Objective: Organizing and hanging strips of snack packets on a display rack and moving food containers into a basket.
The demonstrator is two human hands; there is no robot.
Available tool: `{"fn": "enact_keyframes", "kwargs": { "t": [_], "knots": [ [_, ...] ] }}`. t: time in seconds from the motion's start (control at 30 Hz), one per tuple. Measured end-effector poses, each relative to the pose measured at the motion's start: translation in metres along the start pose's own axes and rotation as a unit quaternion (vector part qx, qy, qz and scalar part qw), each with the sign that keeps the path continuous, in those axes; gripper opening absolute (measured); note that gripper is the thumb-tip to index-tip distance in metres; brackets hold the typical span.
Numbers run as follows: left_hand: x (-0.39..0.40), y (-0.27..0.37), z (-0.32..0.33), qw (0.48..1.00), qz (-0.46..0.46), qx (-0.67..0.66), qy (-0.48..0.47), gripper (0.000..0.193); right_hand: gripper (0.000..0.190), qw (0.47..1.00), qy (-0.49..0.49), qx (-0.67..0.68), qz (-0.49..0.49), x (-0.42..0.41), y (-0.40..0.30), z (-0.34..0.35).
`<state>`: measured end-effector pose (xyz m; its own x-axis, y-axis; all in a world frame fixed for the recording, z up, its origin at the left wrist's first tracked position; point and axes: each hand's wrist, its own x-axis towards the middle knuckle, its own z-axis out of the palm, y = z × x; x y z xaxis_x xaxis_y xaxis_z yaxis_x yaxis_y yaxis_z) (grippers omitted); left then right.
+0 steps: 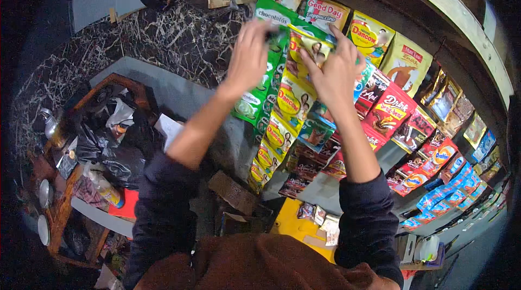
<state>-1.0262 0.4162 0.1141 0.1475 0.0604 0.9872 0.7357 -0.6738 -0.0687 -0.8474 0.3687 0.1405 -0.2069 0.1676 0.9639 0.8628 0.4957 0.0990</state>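
Strips of drink sachets hang in front of me. My left hand (pixel 251 56) is raised over a green Chocolatos sachet strip (pixel 251 100), its fingers blurred; whether it grips the strip is unclear. To its right, my right hand (pixel 336 68) is at the upper right side of a yellow Dancow sachet strip (pixel 290 100), thumb and fingers spread over its top sachet. Whether those fingers pinch anything cannot be told. Behind the hands hang a Good Day cappuccino pack (pixel 325 10) and another yellow Dancow pack (pixel 368 37).
More sachet strips, among them red Drink Beng-Beng packs (pixel 390 107), hang to the right. A yellow surface (pixel 287 223) with loose sachets lies below. At left stand a wooden frame (pixel 67 192) and black plastic bags (pixel 110 149). A dark marbled surface (pixel 163 41) is behind.
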Motion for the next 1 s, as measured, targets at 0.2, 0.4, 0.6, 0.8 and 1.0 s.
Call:
{"fn": "enact_keyframes", "kwargs": {
  "t": [0.2, 0.4, 0.6, 0.8, 1.0],
  "knots": [
    [-0.132, 0.071, -0.017, 0.923, -0.268, -0.278, 0.005, 0.04, 0.023, 0.956, -0.076, 0.26, 0.108, -0.015, -0.04, -0.037],
    [-0.215, 0.12, -0.023, 0.581, -0.516, -0.586, -0.227, 0.047, 0.018, 0.84, -0.109, 0.429, 0.314, -0.049, -0.034, -0.064],
    [-0.248, 0.154, -0.041, 0.476, -0.43, -0.649, -0.409, 0.029, 0.019, 0.786, 0.004, 0.435, 0.439, -0.108, -0.019, -0.097],
    [-0.278, 0.226, -0.019, 0.452, -0.289, -0.674, -0.508, 0.03, 0.014, 0.789, 0.051, 0.322, 0.521, -0.154, -0.003, -0.181],
    [-0.274, 0.321, -0.008, 0.36, -0.321, -0.684, -0.548, 0.031, 0.019, 0.807, 0.028, 0.2, 0.555, -0.205, 0.024, -0.317]
  ]
}}
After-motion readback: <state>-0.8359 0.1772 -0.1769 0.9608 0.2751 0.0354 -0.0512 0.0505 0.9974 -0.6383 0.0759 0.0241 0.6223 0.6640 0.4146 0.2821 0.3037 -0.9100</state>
